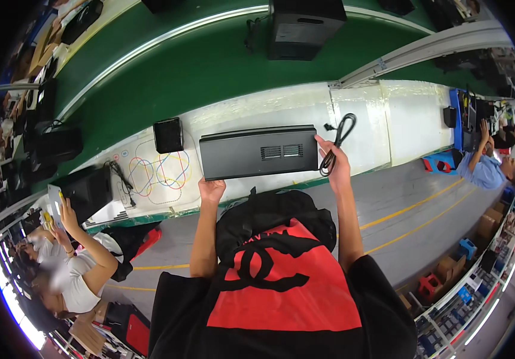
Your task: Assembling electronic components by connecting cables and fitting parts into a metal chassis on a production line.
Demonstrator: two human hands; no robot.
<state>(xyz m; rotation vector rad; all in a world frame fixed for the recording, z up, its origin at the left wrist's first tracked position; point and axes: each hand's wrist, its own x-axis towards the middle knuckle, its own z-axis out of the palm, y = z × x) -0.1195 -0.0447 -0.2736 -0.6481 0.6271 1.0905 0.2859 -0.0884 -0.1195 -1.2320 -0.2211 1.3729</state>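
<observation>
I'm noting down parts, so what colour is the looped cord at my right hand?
The cord is black, showing best in the head view.

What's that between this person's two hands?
The head view shows a black case with two vent grilles filling the stretch between the left hand and the right hand.

White worktop (410, 128), small black box (168, 136), black cable (121, 175) on it
</observation>
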